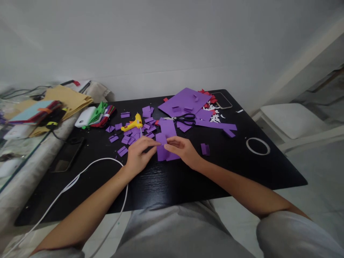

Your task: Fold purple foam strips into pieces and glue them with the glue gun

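Both hands meet at a small purple paper piece [161,154] near the middle of the black table. My left hand [140,151] pinches its left edge between thumb and fingers. From the other side, my right hand [183,149] is closed on it with curled fingers that partly hide the paper. Beneath it lies a longer purple paper strip [168,127]. A yellow glue gun [133,123] rests left of the hands among several folded purple paper pieces [128,139]. Black-handled scissors [185,119] lie beyond the right hand.
A purple sheet [182,101] lies at the back near red and white scraps [213,114]. One folded purple piece [205,149] and a tape ring [258,146] are at right. A white cable [88,165], a phone [68,154] and stacked coloured bundles [99,116] occupy the left.
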Demonstrator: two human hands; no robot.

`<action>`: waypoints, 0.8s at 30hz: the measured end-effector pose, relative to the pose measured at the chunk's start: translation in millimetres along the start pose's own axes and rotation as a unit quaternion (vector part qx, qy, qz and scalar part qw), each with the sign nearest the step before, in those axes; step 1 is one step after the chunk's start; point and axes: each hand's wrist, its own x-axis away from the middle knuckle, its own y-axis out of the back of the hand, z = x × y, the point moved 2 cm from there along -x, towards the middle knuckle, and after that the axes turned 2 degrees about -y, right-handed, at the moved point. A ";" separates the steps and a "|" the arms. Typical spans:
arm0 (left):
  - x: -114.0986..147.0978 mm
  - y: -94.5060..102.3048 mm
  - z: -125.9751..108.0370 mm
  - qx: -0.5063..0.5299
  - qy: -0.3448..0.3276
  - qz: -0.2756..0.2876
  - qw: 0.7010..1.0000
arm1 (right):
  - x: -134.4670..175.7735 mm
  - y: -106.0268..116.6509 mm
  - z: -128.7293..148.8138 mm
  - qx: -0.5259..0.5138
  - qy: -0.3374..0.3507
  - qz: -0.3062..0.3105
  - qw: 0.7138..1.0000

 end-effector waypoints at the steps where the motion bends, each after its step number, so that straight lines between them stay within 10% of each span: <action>1: 0.4 -0.7 -0.7 0.004 -0.004 0.008 1.000 | -0.2 -0.4 -1.3 -0.004 -0.004 -0.002 1.000; 13: 4.8 -14.3 5.5 0.255 0.191 0.044 0.947 | -1.6 2.7 -5.6 0.015 0.022 -0.028 0.999; 24: 2.9 -13.3 6.6 0.203 0.165 0.032 0.965 | 2.4 1.8 -0.8 0.063 0.069 -0.014 0.996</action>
